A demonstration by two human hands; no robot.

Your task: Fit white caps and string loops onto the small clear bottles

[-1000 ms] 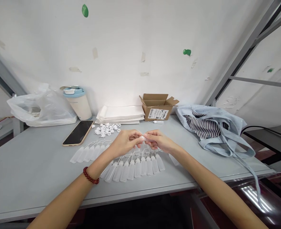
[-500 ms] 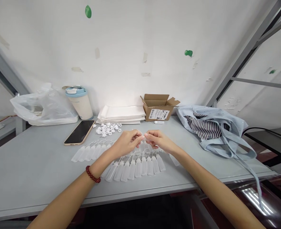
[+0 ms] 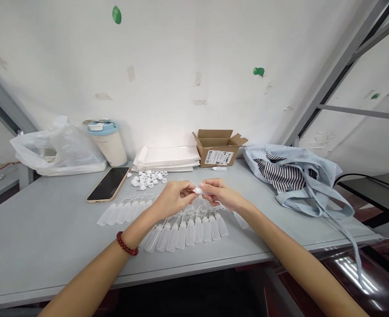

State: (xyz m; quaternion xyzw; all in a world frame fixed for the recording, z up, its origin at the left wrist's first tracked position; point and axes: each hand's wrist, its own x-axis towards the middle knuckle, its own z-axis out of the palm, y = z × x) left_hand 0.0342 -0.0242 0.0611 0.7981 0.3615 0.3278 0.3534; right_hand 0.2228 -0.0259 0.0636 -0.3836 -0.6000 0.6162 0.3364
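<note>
My left hand (image 3: 175,196) and my right hand (image 3: 221,193) meet over the middle of the table. Between their fingertips is a small white cap (image 3: 198,190). The left thumb and forefinger pinch its left end. Closed fingers of the right hand hold the other side, where a translucent bottle seems to be, mostly hidden. Below the hands lies a row of translucent squeeze bottles (image 3: 190,232) with thin white tubes at their necks. More such bottles (image 3: 125,211) lie to the left, partly behind my left wrist. A pile of loose white caps (image 3: 150,178) is beyond my left hand.
A phone (image 3: 109,185), a tumbler (image 3: 110,145) and a plastic bag (image 3: 59,149) stand or lie at the left. Behind are stacked white sheets (image 3: 166,156) and an open cardboard box (image 3: 218,154). A light blue cloth bag (image 3: 326,171) lies at the right.
The fingertips have parted slightly, and the white cap between them now shows more clearly. The camera view has shifted a little; the things on the table look unmoved.
</note>
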